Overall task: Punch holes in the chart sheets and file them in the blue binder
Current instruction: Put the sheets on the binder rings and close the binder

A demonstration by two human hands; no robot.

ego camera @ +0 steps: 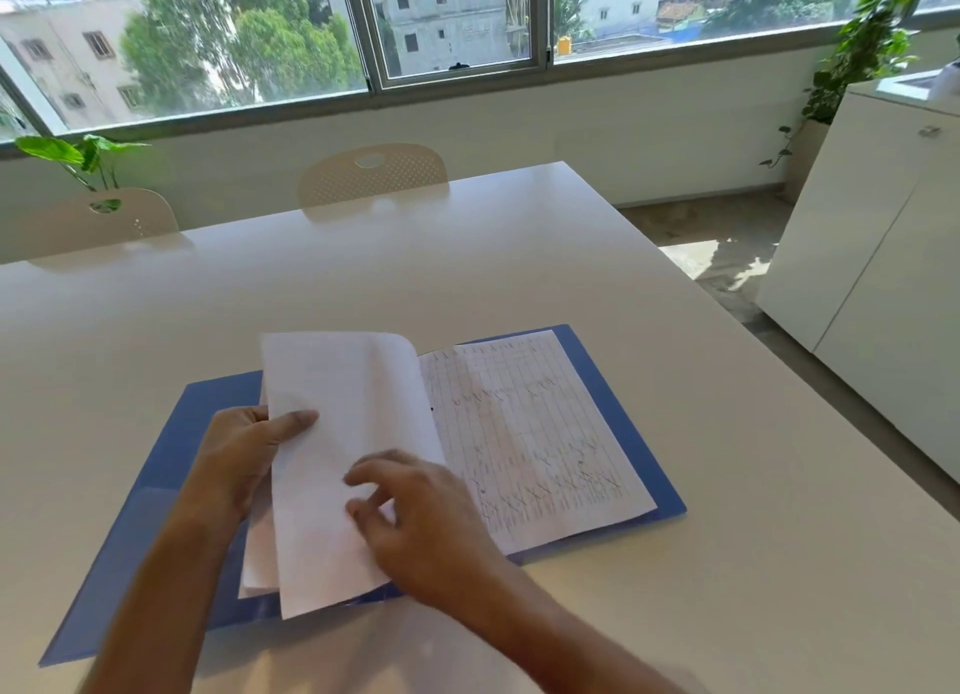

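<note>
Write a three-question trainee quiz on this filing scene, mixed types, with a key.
1. True or false: the binder lies shut on the table.
2. Which hand grips the edge of the lifted sheet? A. left hand B. right hand C. neither
3. Fill in: the chart sheet that lies flat is on the binder's ____ half.

Key: 1. false, it lies open. 2. A, its thumb is over the sheet's left edge; the right hand's fingers are only on the sheet's face. 3. right.
</note>
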